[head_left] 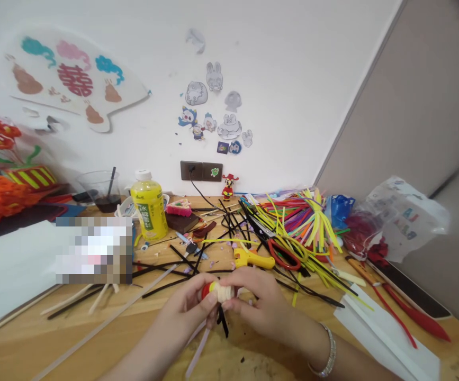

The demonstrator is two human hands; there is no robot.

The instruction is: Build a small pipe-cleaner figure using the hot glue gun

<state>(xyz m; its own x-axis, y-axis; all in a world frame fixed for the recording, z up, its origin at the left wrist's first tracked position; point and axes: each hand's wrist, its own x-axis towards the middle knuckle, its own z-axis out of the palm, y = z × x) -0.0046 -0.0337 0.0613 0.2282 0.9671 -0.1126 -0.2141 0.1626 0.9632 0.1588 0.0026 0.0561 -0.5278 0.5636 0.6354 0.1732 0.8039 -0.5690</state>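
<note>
Between my two hands is a small pipe-cleaner figure [224, 291], with a cream coiled part, a yellow band and a red end. My left hand [193, 301] is closed around the red end, its thumb pressed near the yellow band. On the other side my right hand [263, 301] pinches the cream part. Pale and black strips hang below my fingers, and I cannot tell whether they are joined to the figure. Just beyond my hands lies a yellow hot glue gun [253, 258]. Red-handled scissors [284, 256] rest to its right.
Black pipe cleaners [165, 286] lie scattered on the wooden table [134, 338]. A bundle of coloured pipe cleaners [312, 222] is at the back right. A yellow drink bottle [149, 209] and a plastic cup [106, 198] stand back left. White paper [392, 338] lies at right.
</note>
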